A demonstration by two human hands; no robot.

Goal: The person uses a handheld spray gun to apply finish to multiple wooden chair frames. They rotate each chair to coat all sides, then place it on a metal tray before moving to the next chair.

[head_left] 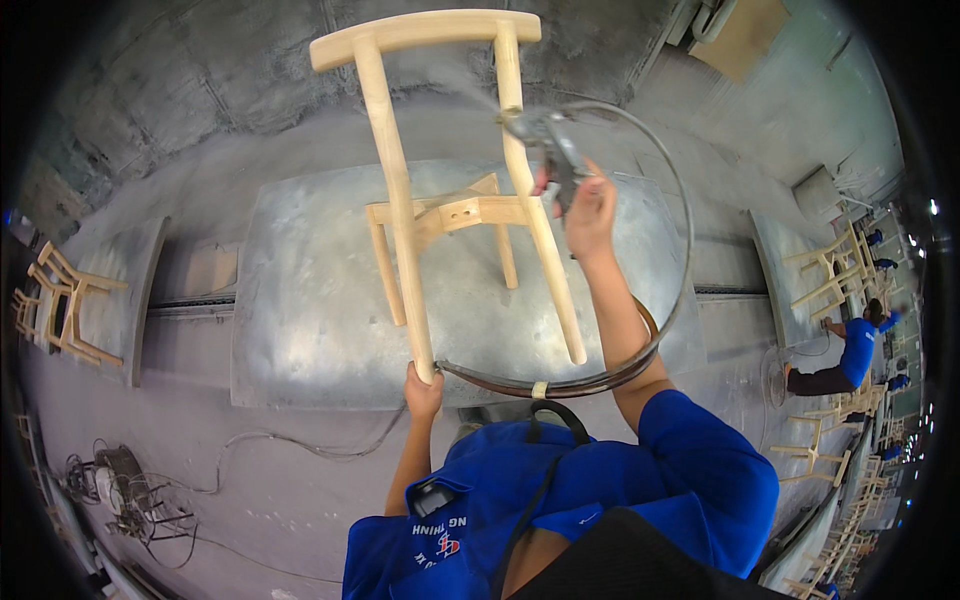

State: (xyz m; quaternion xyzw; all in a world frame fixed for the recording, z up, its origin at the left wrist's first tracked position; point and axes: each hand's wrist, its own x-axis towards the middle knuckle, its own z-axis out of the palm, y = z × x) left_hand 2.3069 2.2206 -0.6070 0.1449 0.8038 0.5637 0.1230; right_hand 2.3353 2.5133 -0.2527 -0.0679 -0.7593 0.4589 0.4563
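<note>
A pale wooden chair frame point(397, 190) stands tilted over a grey metal-topped table point(310, 310), its curved top rail at the far side. My left hand point(424, 394) is closed around the lower end of its left rear leg. Beside the right rear post, my right hand point(590, 215) grips a metal spray gun point(562, 155), slightly blurred. A faint mist leaves the nozzle toward the upper left, near the top rail. From the gun a hose point(686, 205) loops around my right forearm and back toward my left hand; whether that hand also holds it, I cannot tell.
More wooden chair frames point(75, 300) rest on a table at the left, and others point(835, 270) at the right. A pump-like machine point(118, 485) with trailing hoses stands on the floor at lower left. A person in blue point(858, 350) works at the right. A grey stained wall rises behind.
</note>
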